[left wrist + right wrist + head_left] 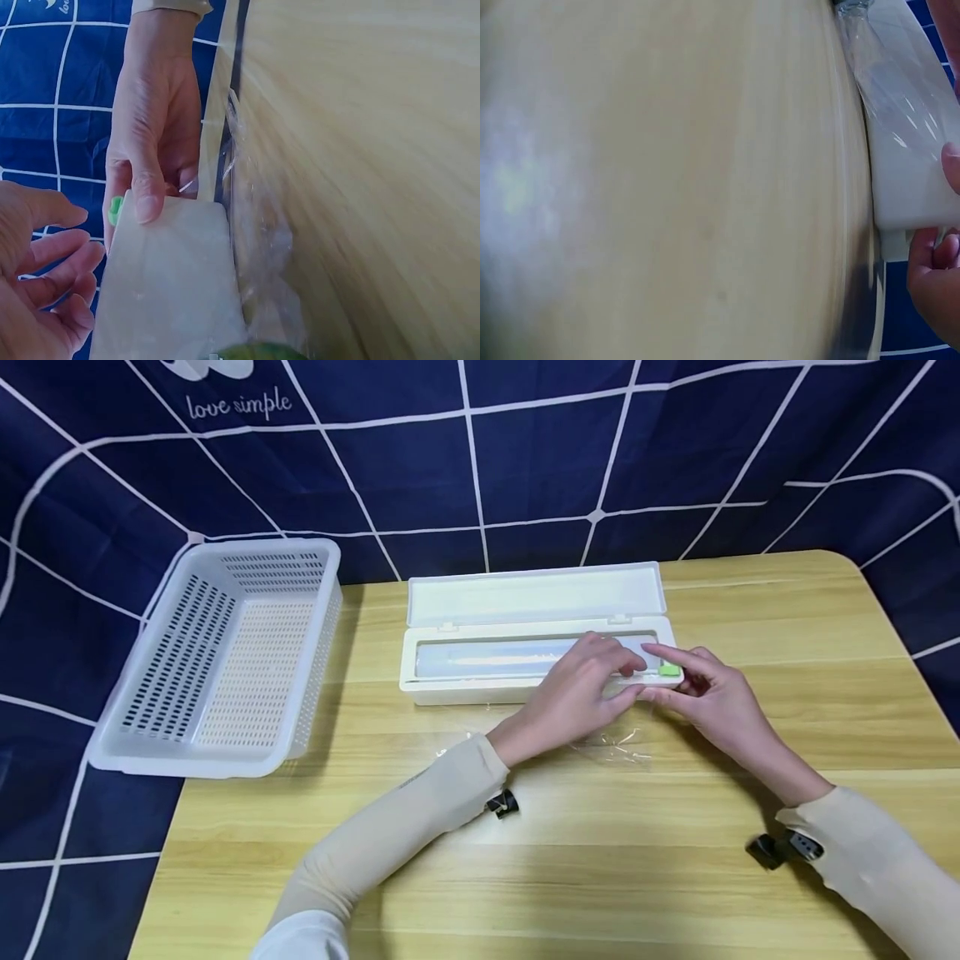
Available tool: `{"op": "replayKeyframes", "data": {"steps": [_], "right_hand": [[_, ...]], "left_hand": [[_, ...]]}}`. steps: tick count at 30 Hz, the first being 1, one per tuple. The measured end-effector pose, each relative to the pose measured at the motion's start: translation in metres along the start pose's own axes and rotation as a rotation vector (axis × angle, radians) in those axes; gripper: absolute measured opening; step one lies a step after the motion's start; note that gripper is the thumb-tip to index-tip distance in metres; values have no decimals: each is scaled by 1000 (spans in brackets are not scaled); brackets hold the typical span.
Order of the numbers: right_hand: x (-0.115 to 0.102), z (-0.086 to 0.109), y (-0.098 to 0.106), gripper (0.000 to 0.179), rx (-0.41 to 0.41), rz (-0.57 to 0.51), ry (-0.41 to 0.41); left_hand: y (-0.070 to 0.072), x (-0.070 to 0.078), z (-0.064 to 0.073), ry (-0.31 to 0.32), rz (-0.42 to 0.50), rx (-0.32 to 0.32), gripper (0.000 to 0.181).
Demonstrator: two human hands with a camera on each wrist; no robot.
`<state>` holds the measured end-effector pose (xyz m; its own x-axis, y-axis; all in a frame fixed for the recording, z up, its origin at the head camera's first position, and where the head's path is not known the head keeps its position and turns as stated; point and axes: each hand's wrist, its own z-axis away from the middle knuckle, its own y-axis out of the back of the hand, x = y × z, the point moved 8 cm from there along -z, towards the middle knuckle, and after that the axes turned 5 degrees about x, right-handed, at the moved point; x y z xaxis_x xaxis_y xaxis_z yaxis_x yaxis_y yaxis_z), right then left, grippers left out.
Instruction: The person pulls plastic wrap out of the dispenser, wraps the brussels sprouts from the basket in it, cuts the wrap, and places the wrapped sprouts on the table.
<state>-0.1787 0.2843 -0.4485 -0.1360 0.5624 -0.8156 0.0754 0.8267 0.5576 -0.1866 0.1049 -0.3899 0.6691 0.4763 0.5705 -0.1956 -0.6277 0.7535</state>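
A long white box point(480, 693) lies on the table with its lid point(536, 596) raised at the back. Inside it is a pale, shiny roll point(480, 657) of what looks like cling film. A green slider point(669, 670) sits at the right end of the front rim. My left hand point(573, 681) is over the right half of the box, fingers loosely bent and apart, nothing visible between them in the left wrist view. My right hand point(708, 689) grips the box's right end, thumb on the front face. Clear film point(262, 247) hangs crumpled along the front.
A white perforated basket point(318, 652) stands at the table's left. Wooden tabletop point(525, 877) stretches in front of the box. Behind the table hangs a dark blue cloth point(540, 468) with white lines. Black wrist devices point(502, 803) are on both sleeves.
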Motion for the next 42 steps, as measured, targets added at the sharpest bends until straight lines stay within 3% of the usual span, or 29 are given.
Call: {"op": "replayKeyframes", "data": {"steps": [10,28,42], "right_hand": [[-4,1,-4,63,-32,-10,36],[2,1,-4,55,-18,9,22],[3,0,1,60,-15,-13,47]], "left_hand": [[-10,4,-10,-5,-113,2,28],[-27,6,-26,-10,-131,12,22],[-30,8,-30,-18,-110,26,23]]}}
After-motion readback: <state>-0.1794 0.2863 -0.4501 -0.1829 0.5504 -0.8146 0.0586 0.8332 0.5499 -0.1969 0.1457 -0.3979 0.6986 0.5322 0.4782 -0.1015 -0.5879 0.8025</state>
